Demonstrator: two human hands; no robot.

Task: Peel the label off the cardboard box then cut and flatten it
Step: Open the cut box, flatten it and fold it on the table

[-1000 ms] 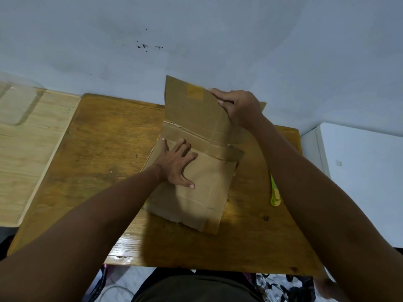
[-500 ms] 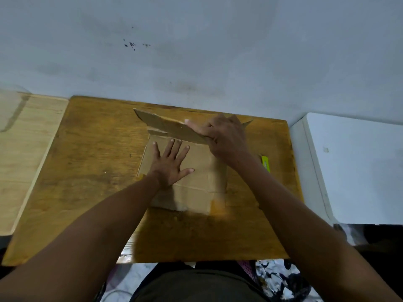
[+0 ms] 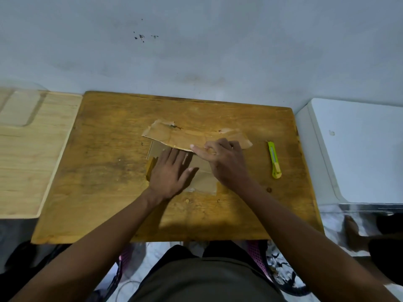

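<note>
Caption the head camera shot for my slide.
Both hands press cardboard flat on table; cutter aside.

Varnished wooden table [image 3: 104, 171] against pale stained wall [image 3: 196, 51] — lighter wood surface [image 3: 28, 153] left, white cabinet [image 3: 359, 153] right.

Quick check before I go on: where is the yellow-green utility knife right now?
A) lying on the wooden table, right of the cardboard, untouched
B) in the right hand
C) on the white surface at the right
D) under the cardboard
A: the utility knife lies on the wooden table, right of the cardboard, while the left hand and right hand press on the cardboard.
</note>
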